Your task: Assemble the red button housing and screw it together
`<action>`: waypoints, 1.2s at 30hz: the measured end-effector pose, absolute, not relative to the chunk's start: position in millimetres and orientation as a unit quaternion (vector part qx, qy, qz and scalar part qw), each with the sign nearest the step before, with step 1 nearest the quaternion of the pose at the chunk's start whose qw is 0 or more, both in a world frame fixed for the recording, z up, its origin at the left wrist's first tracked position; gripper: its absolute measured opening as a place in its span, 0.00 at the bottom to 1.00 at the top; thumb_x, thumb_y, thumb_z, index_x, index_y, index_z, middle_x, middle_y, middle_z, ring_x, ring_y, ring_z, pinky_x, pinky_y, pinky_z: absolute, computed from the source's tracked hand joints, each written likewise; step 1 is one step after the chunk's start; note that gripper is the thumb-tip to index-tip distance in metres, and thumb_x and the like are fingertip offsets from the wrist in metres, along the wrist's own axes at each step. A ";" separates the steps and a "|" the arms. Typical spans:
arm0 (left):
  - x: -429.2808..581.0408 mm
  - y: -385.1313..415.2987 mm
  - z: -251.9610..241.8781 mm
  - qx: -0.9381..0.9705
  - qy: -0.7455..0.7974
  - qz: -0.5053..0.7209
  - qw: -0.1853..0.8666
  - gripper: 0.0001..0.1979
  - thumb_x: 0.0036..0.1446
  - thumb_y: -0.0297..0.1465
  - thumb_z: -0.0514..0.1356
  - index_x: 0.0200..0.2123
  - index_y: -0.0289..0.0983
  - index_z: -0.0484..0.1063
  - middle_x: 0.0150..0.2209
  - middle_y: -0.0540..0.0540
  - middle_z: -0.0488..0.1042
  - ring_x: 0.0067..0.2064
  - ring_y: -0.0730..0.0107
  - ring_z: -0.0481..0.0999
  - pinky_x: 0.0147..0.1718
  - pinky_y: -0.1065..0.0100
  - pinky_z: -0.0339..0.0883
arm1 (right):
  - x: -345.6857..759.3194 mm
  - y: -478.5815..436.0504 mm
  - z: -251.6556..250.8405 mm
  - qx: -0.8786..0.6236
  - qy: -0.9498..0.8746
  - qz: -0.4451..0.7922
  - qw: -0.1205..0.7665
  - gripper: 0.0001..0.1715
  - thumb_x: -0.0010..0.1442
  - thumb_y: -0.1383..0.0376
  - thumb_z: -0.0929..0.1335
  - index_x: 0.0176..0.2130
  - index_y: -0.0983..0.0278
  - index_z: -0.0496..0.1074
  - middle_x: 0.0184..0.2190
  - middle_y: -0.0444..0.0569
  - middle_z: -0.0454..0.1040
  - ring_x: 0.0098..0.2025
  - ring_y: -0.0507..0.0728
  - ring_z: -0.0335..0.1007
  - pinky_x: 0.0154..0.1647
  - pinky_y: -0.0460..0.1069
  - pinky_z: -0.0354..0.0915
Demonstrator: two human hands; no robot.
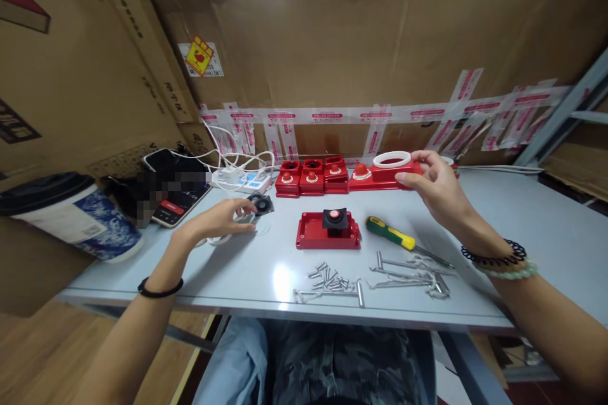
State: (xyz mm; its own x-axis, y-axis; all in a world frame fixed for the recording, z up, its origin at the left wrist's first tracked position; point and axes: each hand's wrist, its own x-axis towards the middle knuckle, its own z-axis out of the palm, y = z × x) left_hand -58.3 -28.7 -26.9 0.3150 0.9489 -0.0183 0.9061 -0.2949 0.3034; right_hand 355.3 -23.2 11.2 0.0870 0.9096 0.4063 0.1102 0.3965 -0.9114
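My right hand (434, 183) grips the right end of a red plastic housing cover (387, 179) between thumb and fingers. A large white ring (392, 159) sits on that cover, and a red dome button (361, 171) is at its left end. On the left, my left hand (228, 218) has its thumb and fingers apart beside a black square part with a round middle (262, 204); clear and white rings lie under and around it. Between the hands lies a red housing base (313, 231) holding a black part with a red-and-white centre (335, 218).
Several red button units (311, 178) line the back. A green-yellow screwdriver (389, 232), metal T-shaped rods (403, 278) and loose screws (327, 277) lie in front. At left are a paper cup (90, 221), a phone (183, 205) and a power strip (242, 180).
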 end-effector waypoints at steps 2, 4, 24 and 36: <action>-52.1 -30.6 -27.6 0.807 0.571 0.090 0.122 0.25 0.50 0.50 0.62 0.44 0.38 0.74 0.43 0.43 0.77 0.44 0.56 0.75 0.44 0.63 0.67 | 354.3 -24.1 11.6 -0.439 -0.589 0.326 0.595 0.31 0.38 0.56 0.77 0.38 0.58 0.62 0.35 0.46 0.75 0.38 0.59 0.74 0.39 0.55 0.72; -44.7 -30.6 -28.0 0.814 0.563 0.087 0.111 0.25 0.49 0.50 0.63 0.43 0.37 0.75 0.43 0.42 0.77 0.44 0.56 0.75 0.43 0.63 0.67 | 353.9 -24.6 11.9 -0.443 -0.590 0.319 0.595 0.32 0.38 0.55 0.77 0.39 0.59 0.62 0.35 0.47 0.75 0.39 0.59 0.74 0.40 0.56 0.72; -36.7 -36.2 -24.9 0.831 0.533 0.127 0.093 0.22 0.50 0.46 0.63 0.43 0.37 0.76 0.41 0.44 0.78 0.42 0.58 0.76 0.42 0.64 0.68 | 356.6 -23.2 6.8 -0.448 -0.611 0.306 0.577 0.30 0.41 0.55 0.76 0.39 0.58 0.61 0.35 0.46 0.74 0.38 0.59 0.73 0.42 0.57 0.71; 89.5 -27.2 10.5 0.909 0.340 0.196 0.139 0.15 0.52 0.37 0.64 0.42 0.37 0.74 0.43 0.44 0.78 0.44 0.63 0.74 0.46 0.61 0.66 | 352.8 -27.9 14.3 -0.427 -0.572 0.335 0.615 0.30 0.41 0.56 0.76 0.41 0.59 0.63 0.39 0.48 0.77 0.42 0.59 0.75 0.43 0.57 0.72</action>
State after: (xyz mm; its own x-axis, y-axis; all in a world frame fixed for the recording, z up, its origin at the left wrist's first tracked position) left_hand 89.5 -27.2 10.5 0.6920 0.6728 0.2618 0.5638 -0.7301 0.3860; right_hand 352.8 -27.9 14.3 0.1213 0.8999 0.4188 0.0763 0.4122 -0.9079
